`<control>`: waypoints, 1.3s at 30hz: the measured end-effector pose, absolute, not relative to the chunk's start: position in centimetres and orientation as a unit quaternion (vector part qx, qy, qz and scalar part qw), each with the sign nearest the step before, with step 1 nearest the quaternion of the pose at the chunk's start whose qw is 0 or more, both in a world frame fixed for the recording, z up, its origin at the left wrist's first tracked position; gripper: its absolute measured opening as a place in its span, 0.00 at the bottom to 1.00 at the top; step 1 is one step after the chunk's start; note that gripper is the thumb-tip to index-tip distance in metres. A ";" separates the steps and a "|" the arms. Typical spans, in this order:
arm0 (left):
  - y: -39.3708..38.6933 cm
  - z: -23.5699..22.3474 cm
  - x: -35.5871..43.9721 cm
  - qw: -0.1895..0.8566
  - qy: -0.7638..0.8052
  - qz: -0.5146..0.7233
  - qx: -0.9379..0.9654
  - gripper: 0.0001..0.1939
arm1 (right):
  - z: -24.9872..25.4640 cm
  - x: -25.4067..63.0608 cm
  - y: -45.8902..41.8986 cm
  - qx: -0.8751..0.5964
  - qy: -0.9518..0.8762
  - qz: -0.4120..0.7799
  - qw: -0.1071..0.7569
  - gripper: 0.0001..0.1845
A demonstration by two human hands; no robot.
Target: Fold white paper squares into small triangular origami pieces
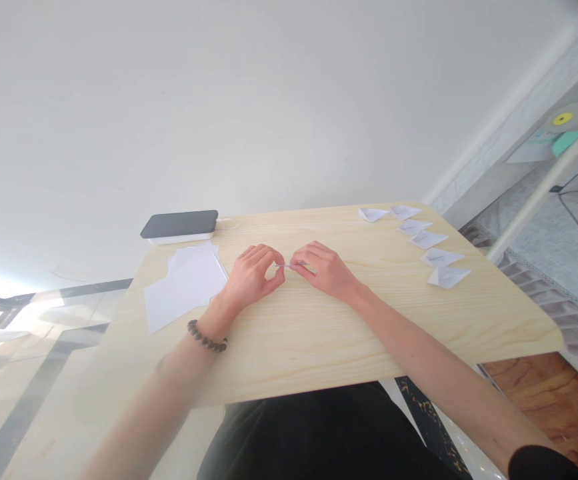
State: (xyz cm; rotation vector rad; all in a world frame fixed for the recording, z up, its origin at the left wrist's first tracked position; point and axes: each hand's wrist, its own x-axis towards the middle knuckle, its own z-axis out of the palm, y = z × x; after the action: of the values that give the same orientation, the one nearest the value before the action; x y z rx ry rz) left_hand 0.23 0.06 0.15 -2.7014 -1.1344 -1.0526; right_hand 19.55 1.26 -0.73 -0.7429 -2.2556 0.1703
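Over the middle of the table, my left hand and my right hand face each other, thumb and fingertips pinched. Between them they hold a small folded piece of paper, seen almost edge-on as a thin line. Most of it is hidden by my fingers, so its shape is unclear. Left of my left hand lie several loose white paper sheets, overlapping unevenly. To the right, several folded white paper pieces, pointed in shape, stand apart in a slanting row.
A dark-screened phone rests on a white box-like base at the table's back left, with a white cable behind. The pale wooden table meets a white wall. Beyond its right side stands a white metal pole.
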 end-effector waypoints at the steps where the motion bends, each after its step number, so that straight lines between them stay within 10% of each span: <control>1: 0.1 0.1 0.2 0.018 -0.366 -0.340 -0.866 0.04 | -0.8 19.6 1.3 -0.293 -0.877 0.072 0.375 0.05; 39: 0.1 0.0 0.4 0.034 -0.343 -0.333 -0.877 0.04 | -0.6 19.4 0.8 -0.280 -0.869 0.124 0.389 0.04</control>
State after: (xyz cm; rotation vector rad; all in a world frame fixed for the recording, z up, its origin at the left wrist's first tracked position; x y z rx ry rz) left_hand 0.40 0.08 0.03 -2.6989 -1.0560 -1.0253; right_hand 19.37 0.77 -0.56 -0.7125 -2.2095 0.3143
